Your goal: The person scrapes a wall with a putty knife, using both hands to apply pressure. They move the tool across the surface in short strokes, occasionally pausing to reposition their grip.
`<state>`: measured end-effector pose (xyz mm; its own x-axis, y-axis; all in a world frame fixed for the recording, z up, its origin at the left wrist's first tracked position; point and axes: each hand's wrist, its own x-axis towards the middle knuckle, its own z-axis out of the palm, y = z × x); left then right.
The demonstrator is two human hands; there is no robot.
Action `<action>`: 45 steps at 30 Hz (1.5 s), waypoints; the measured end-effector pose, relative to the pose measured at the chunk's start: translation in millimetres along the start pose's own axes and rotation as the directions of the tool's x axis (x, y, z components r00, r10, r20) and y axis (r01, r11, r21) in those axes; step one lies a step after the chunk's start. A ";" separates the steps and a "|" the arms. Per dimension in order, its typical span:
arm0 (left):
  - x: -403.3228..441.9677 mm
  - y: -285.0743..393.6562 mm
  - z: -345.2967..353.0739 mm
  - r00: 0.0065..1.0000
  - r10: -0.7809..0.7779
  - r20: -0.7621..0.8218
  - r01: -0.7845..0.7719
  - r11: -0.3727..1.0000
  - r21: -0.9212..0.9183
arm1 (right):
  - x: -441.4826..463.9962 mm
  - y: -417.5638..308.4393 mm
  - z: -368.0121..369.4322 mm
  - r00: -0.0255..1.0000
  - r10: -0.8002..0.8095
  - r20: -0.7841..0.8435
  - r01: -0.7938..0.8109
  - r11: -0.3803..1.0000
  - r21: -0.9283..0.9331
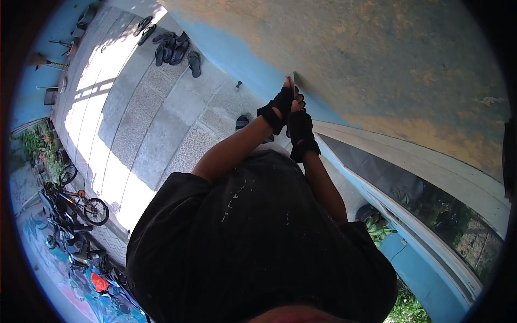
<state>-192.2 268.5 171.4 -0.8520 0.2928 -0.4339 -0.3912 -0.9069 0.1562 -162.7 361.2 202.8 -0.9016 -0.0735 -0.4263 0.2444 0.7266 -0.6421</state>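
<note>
Both my hands wear black fingerless gloves and come together at the wall (388, 70). My left hand (280, 110) is closed on a thin, flat scraper (293, 78), with a fingertip along its blade. Just below, my right hand (300, 128) is also closed around the scraper's lower part, whose handle is hidden by the fingers. The blade is seen nearly edge-on, close against the wall. Light blue paint (215, 37) covers the wall's lower strip, while the part above shows patchy grey and brown.
Several dark sandals (173, 49) lie on the tiled floor (177, 102) by the wall. A window opening with a pale frame (398, 210) is at the right. A bicycle (86, 205) and motorbikes (67, 237) stand far left. Green plants (378, 231) grow near the lower right.
</note>
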 end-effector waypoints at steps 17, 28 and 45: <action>6.1 10.2 -13.5 1.000 0.002 0.012 -0.002 0.999 0.044 | 11.0 1.7 13.3 0.999 0.017 0.040 -0.016 1.000 -0.022; 8.8 14.5 -24.3 0.995 -0.003 0.095 0.001 1.000 0.023 | 25.2 18.5 31.7 0.999 -0.041 -0.015 0.039 0.997 -0.069; 0.6 5.4 -2.5 0.999 -0.013 -0.031 0.015 0.998 0.059 | 6.4 -4.9 3.2 0.996 -0.057 0.063 0.058 0.998 -0.013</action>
<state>-194.0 263.0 169.8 -0.8357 0.2954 -0.4630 -0.4238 -0.8831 0.2014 -168.6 355.0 201.2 -0.8897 -0.1579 -0.4283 0.1870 0.7299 -0.6575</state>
